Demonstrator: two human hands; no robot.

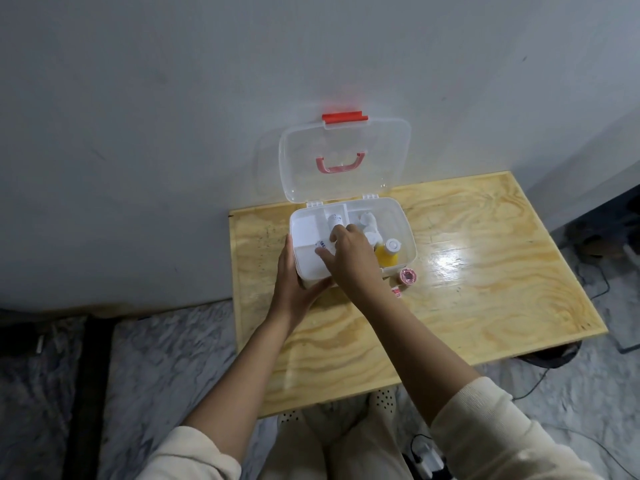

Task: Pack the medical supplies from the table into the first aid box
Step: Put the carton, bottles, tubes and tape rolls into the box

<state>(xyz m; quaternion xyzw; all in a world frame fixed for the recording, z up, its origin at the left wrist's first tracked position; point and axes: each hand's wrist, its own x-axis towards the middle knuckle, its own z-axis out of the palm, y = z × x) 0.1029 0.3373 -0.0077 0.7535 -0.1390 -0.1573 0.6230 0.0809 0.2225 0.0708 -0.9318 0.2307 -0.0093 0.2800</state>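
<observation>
- Under the right hand (349, 252), inside the white plastic first aid box (398, 216), lies a small white tube with blue print (322, 244). The fingers (337, 233) are spread and pressing down on it. I cannot tell if they pinch it or just push it.
- I think the tube is light and a bit squishy, so it is best held around its middle with a soft pinch.
- Beside it, in the back part of the tray, lies another white tube (335, 219). On the right side of the box sit soft white rolls (367, 220) and a yellow bottle with a white cap (388, 253). The bottle looks smooth and could slip or tip over.
- The left hand (294, 275) is wrapped around the near left corner of the box and holds it steady. The box looks light, so it could slide without that hand.
- The clear lid with a red clasp (344, 157) stands open against the wall, out of the way.
- On the shiny wooden table (485, 271), just by the front of the box, sits a small pink round roll (408, 276). It could roll away, so take it by its flat sides. A tiny red and white thing (397, 292) peeks out beside the right wrist.
- The right half of the table is bare, so that arm has lots of room. The box sits near the left edge of the table.
</observation>
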